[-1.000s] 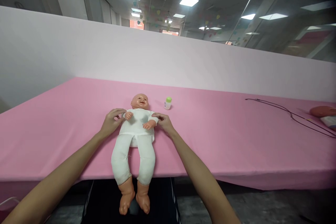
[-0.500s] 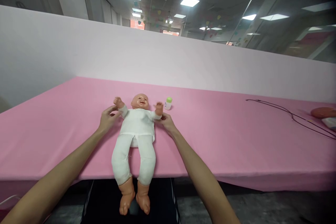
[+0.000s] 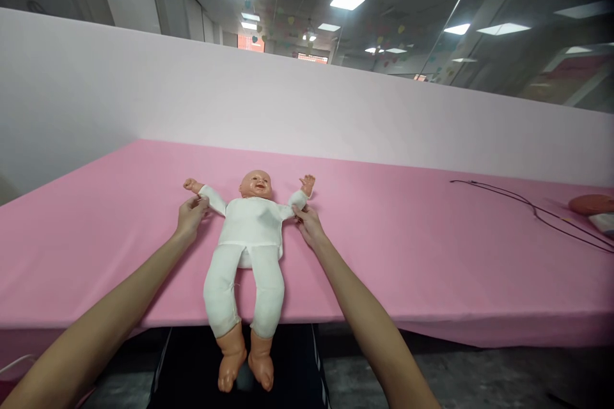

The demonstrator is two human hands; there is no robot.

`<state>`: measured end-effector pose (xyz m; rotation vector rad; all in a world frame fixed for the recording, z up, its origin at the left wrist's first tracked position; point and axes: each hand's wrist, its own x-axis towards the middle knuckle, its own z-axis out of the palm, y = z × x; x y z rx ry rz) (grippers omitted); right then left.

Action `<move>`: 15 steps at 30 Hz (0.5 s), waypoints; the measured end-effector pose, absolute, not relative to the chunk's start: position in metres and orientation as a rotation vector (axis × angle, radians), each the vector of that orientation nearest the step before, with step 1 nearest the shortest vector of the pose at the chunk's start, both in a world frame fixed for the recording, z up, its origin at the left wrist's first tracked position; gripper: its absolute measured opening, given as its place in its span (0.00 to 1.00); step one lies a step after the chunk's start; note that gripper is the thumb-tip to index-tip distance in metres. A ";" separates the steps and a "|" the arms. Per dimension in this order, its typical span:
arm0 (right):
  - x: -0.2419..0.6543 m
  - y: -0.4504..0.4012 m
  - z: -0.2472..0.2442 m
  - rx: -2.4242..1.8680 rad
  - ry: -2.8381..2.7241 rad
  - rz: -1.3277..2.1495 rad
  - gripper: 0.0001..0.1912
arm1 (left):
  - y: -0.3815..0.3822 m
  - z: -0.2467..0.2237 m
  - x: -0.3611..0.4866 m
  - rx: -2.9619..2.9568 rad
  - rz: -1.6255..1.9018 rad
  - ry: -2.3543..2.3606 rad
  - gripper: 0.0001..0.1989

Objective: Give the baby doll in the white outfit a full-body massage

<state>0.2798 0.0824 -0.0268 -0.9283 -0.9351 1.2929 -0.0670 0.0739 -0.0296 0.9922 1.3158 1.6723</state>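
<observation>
Lying face up on the pink-covered table, a bald doll in white clothing is stretching across the near edge, its feet jutting out over the person's dark trousers. Its arms are angling outward to either side of its head. The person's left hand is pinching one white sleeve near the cuff, thumb and fingers closing on the cloth. The right hand is gripping the doll's other arm around the sleeve, with its fingers curling in. Well apart toward the right, a thin black cord is looping over the cloth toward an orange object. Behind the table, a white partition is running across, and ceiling lights are shining above it.
</observation>
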 end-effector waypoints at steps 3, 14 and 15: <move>0.283 0.084 -0.028 -0.955 -0.911 1.316 0.22 | 0.074 -0.029 -0.070 0.987 1.637 1.306 0.26; 0.269 0.065 -0.013 -0.808 -1.658 1.167 0.13 | 0.047 -0.009 -0.043 1.911 1.418 1.119 0.12; 0.268 0.066 -0.014 -0.828 -1.601 1.172 0.13 | 0.049 -0.011 -0.044 1.889 1.437 1.135 0.13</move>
